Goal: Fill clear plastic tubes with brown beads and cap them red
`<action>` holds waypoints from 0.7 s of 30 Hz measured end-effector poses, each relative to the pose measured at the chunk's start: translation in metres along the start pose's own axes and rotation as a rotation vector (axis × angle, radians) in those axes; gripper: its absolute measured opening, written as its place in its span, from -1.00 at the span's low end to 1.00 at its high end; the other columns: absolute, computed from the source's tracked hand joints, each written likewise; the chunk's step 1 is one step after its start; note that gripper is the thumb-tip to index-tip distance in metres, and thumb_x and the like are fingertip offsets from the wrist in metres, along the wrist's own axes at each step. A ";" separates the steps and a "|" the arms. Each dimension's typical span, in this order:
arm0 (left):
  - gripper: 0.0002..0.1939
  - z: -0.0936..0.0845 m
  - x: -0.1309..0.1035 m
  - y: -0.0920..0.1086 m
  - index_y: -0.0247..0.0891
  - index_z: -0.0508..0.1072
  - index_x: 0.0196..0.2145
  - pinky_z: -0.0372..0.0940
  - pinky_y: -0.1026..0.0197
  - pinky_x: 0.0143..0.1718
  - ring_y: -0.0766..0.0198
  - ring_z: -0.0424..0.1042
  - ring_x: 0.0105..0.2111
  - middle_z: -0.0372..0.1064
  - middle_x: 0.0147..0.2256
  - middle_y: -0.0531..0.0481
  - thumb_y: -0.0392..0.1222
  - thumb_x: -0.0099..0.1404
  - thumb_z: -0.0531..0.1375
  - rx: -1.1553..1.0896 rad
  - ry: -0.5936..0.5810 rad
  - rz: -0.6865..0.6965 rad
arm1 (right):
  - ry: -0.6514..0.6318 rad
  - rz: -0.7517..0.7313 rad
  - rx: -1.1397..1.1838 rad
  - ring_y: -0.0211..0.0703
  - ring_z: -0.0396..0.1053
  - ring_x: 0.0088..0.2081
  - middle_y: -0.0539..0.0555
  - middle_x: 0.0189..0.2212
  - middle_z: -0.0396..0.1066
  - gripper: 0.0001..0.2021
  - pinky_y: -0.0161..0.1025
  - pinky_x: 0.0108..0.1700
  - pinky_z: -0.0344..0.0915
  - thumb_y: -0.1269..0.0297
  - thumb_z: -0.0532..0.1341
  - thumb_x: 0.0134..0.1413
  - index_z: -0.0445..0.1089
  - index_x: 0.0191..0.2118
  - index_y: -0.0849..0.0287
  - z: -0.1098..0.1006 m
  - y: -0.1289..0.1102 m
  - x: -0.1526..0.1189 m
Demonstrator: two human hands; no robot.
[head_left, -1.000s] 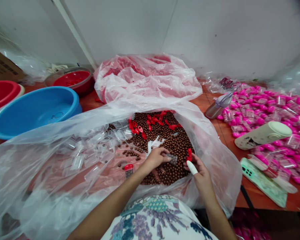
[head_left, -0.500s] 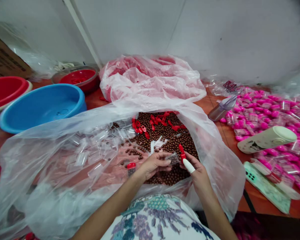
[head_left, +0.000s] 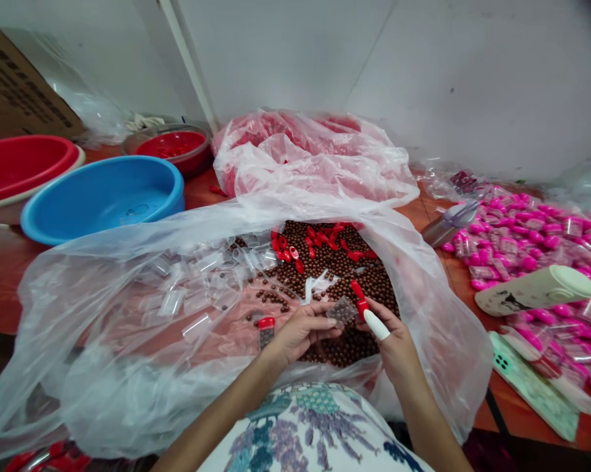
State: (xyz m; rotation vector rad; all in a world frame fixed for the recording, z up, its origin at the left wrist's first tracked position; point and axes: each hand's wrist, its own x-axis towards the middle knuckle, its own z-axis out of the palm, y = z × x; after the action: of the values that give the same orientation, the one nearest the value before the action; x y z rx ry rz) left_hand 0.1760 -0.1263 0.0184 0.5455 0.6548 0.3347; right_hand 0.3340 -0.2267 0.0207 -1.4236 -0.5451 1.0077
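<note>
My left hand pinches a small clear container with brown balls in it, over the pile of brown balls. Just to its right, my right hand holds a red cap between its fingers; the thumb wears a white cover. Cap and container are close; whether they touch is hard to tell. Left of my left hand lies a filled container with a red lid. More red caps rest on the balls, and clear empty containers are heaped at the left.
Plastic sheeting surrounds the pile. Blue and red basins stand at the left, a wrapped red bundle behind. At the right are pink-capped packs, a cream bottle and a phone.
The view has shifted, so the scene sits further right in the picture. Both hands keep their hold, and the clear container now shows its flat side more.
</note>
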 end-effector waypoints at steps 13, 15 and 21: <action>-0.58 0.004 -0.007 0.009 -0.38 0.47 -0.15 0.39 0.28 -0.27 0.30 0.48 -0.39 0.47 -0.22 -0.13 -0.42 -0.04 0.30 -0.050 0.027 0.137 | -0.086 -0.003 0.124 -0.15 0.42 -0.33 0.03 -0.24 0.49 -0.64 -0.23 -0.28 0.33 0.22 0.31 -0.09 0.42 -0.08 0.02 0.021 -0.025 -0.003; -0.58 0.003 -0.008 0.012 -0.37 0.48 -0.14 0.39 0.30 -0.29 0.32 0.48 -0.41 0.48 -0.22 -0.13 -0.41 -0.03 0.30 -0.048 0.041 0.154 | -0.103 -0.003 0.133 -0.16 0.42 -0.32 0.02 -0.26 0.49 -0.63 -0.23 -0.27 0.32 0.25 0.32 -0.09 0.42 -0.07 0.01 0.024 -0.027 -0.002; -0.61 0.000 -0.011 0.012 -0.37 0.50 -0.18 0.39 0.26 -0.24 0.28 0.48 -0.38 0.49 -0.26 -0.11 -0.40 -0.04 0.31 -0.069 0.044 0.166 | -0.065 -0.001 0.107 -0.23 0.39 -0.39 0.00 -0.28 0.50 -0.67 -0.27 -0.28 0.31 0.23 0.33 -0.13 0.45 -0.14 0.01 0.027 -0.026 0.006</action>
State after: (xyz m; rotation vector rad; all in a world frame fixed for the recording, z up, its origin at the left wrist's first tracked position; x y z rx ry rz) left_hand 0.1662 -0.1215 0.0303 0.5289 0.6397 0.5248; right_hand 0.3206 -0.2031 0.0472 -1.2997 -0.5314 1.0693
